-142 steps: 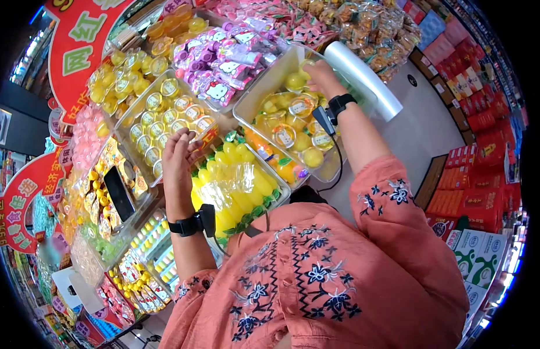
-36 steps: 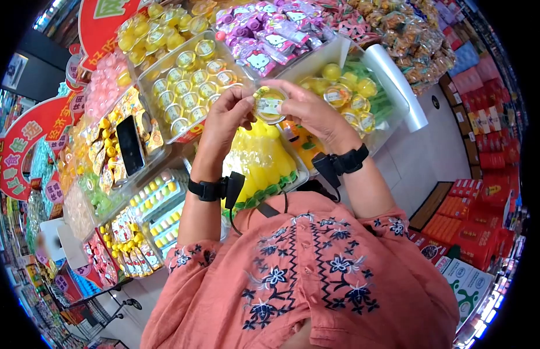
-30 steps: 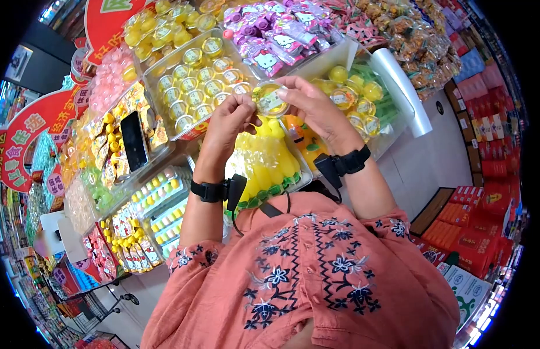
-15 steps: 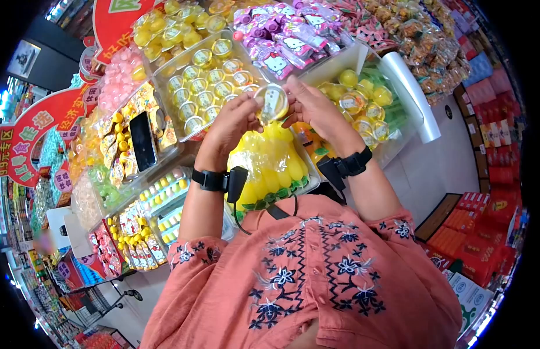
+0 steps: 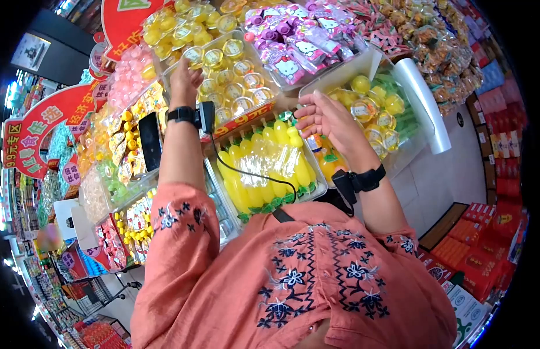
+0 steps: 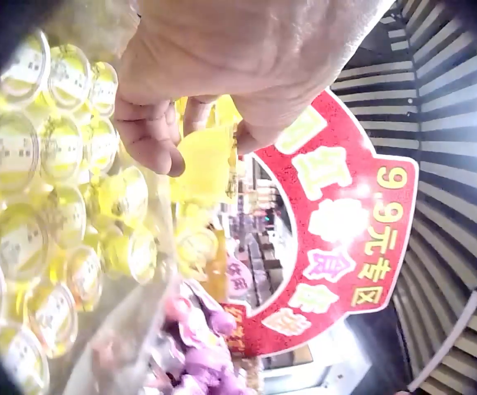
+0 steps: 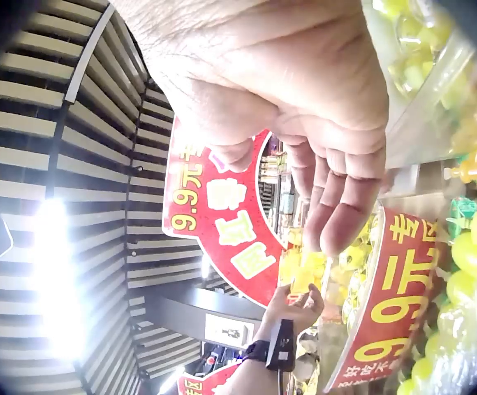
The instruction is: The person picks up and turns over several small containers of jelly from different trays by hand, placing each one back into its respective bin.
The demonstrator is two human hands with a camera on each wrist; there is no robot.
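My left hand (image 5: pixel 185 81) reaches over the far left corner of a clear tray (image 5: pixel 264 99) of lidded jelly cups (image 5: pixel 235 90). In the left wrist view, thumb and fingers are around a yellow jelly cup (image 6: pixel 206 160); in the head view a jelly cup (image 5: pixel 192 56) lies just past the fingertips. My right hand (image 5: pixel 328 119) is relaxed, fingers slightly bent with nothing in them, between a tray of long yellow packs (image 5: pixel 264 163) and a clear bin (image 5: pixel 392 154) of larger yellow jelly cups (image 5: pixel 366 107). The right wrist view shows that same bare palm (image 7: pixel 337 123).
A black phone (image 5: pixel 148 141) lies on the sweets at left. Purple character pouches (image 5: pixel 290 49) fill the bin behind, and a plastic roll (image 5: pixel 424 107) leans along the right bin. Red price signs (image 5: pixel 54 119) stand at left. Red boxes (image 5: pixel 473 238) line the right side.
Both hands were turning a jelly cup in front of me. The right hand has let go and dropped slightly back. The left hand has carried the cup leftward and forward to the jelly-cup tray.
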